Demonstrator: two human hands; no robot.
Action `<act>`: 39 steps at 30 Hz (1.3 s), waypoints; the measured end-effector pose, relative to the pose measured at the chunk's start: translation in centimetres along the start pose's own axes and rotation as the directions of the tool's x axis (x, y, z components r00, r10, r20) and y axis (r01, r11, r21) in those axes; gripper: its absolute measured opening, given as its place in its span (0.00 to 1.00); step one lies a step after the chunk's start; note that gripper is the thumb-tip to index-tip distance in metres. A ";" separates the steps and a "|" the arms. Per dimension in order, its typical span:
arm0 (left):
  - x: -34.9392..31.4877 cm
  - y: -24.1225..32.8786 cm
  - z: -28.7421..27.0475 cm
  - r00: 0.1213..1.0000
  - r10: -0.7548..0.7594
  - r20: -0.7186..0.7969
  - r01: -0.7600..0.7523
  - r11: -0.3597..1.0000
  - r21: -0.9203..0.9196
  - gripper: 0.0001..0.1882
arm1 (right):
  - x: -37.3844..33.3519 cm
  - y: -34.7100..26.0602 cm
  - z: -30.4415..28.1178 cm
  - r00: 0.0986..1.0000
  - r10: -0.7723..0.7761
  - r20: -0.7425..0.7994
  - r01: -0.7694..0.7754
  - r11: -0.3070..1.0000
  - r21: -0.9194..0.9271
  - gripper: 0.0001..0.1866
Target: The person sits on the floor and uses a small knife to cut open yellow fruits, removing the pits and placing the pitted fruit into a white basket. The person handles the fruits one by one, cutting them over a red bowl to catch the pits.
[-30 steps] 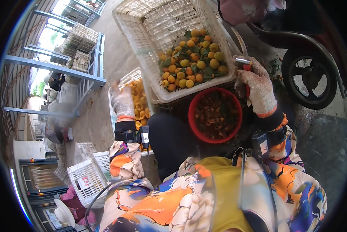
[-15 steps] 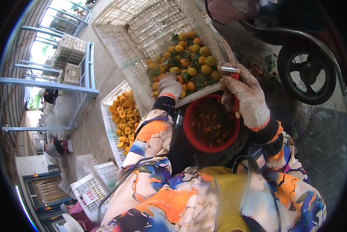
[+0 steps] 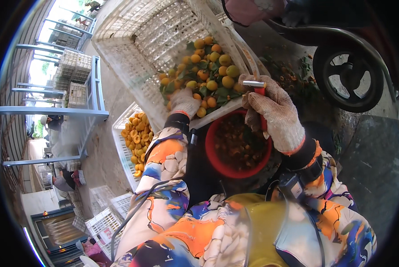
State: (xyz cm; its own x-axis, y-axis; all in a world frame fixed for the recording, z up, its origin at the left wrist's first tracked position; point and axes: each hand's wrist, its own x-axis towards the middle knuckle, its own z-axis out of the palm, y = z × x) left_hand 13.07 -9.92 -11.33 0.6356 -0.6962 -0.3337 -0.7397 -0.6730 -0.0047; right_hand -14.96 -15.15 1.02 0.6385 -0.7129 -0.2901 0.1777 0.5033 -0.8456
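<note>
My gloved left hand (image 3: 184,102) reaches into a tilted white plastic crate (image 3: 139,86), its fingers hidden among whole apricots (image 3: 201,73) and green leaves. To the right, my gloved right hand (image 3: 278,113) is closed around a red-handled tool (image 3: 254,83) with a metal crosspiece at its top. This tool stands upright above the right side of a red basin (image 3: 212,155), which holds dark, wet-looking pits and scraps. Left of my left forearm, a lower white crate (image 3: 123,162) holds many halved orange apricots (image 3: 139,135).
A black-spoked wheel (image 3: 348,80) under a curved frame stands at the right. Leaves and fruit scraps (image 3: 293,73) litter the floor beside the crate. White crates (image 3: 106,222) lie at lower left. Blue metal frames (image 3: 52,110), stacked crates (image 3: 72,64) and another person (image 3: 66,179) are farther left.
My left hand has shifted slightly left and down among the apricots. My right hand keeps its hold on the tool. The whole view has moved a little.
</note>
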 end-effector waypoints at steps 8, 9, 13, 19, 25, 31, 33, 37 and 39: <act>-3.8 -1.6 0.9 0.989 0.134 0.062 0.119 -0.474 -0.872 0.23 | -0.7 -0.5 0.1 1.000 0.010 0.026 -0.011 1.000 0.015 0.17; -5.2 -1.0 0.3 0.970 0.230 0.081 0.197 -0.543 -0.816 0.22 | -0.9 -0.6 0.1 0.999 0.030 0.021 -0.030 0.999 -0.031 0.17; -12.0 0.5 -3.1 0.908 0.417 0.035 0.345 -0.698 -0.627 0.21 | -1.3 -0.4 0.2 0.985 0.007 0.175 -0.025 0.994 0.102 0.16; -15.8 2.7 -4.0 0.898 0.416 -0.144 0.232 -0.724 -0.650 0.25 | -1.1 2.4 -0.2 0.948 -0.188 0.256 0.287 0.850 -0.442 0.12; -18.5 4.9 -5.1 0.941 0.155 -0.302 -0.263 -0.230 -0.937 0.29 | -2.1 1.8 0.5 0.962 -0.123 0.245 0.198 0.929 -0.311 0.11; -20.0 6.4 -6.6 0.738 0.316 -0.597 -0.666 0.484 -0.567 0.33 | -1.0 3.4 0.7 0.923 -0.282 0.261 0.341 0.914 -0.221 0.11; -20.3 6.7 -6.1 0.750 0.183 -0.635 -0.656 0.321 -0.683 0.35 | -1.3 3.6 1.6 0.951 -0.173 0.256 0.144 0.981 0.131 0.12; -20.8 7.6 -5.0 0.755 0.045 -0.654 -0.655 0.033 -0.755 0.39 | -1.2 3.9 0.8 0.931 -0.032 0.364 -0.085 0.950 0.300 0.14; -20.9 7.8 -4.9 0.781 0.022 -0.624 -0.619 -0.103 -0.779 0.38 | -1.1 4.2 0.4 0.909 0.006 0.416 -0.145 0.942 0.303 0.14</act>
State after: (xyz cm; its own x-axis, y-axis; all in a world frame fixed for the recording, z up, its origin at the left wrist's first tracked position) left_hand -4.92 -1.85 0.26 0.6185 -0.7144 0.3273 -0.1449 0.3056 0.9411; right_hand -14.65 -12.02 -2.02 0.8932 -0.4420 -0.0822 0.3021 0.7254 -0.6185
